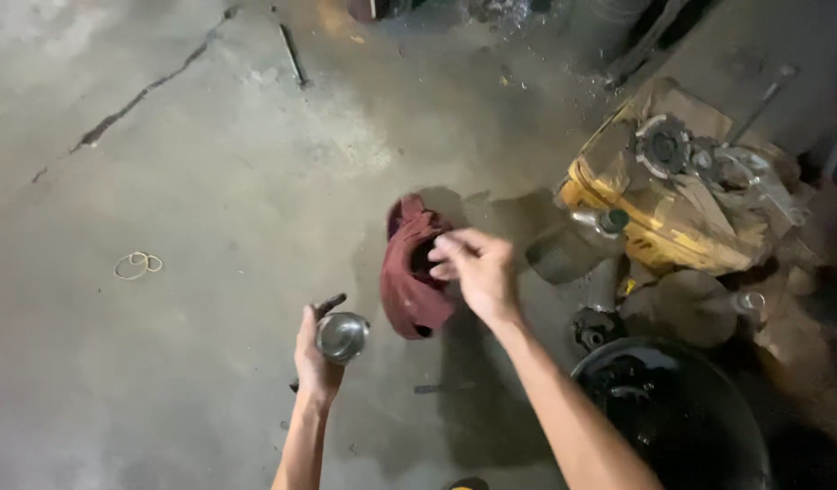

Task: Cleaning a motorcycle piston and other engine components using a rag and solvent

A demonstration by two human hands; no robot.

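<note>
My left hand point(315, 358) holds a shiny round metal part point(342, 336) low over the concrete floor, with a dark finger or tool tip poking up beside it. My right hand point(475, 269) reaches left and pinches a dark red rag point(407, 286), which hangs crumpled from its fingers just right of the metal part. The rag casts a shadow on the floor behind it.
Flattened yellow and brown cardboard point(672, 227) at the right carries greasy metal parts, among them a toothed sprocket point(662, 147). A round black pan point(686, 417) sits at the lower right. Loose rubber bands point(138, 265) lie on the floor at the left. A crack point(137, 98) runs across the upper-left concrete.
</note>
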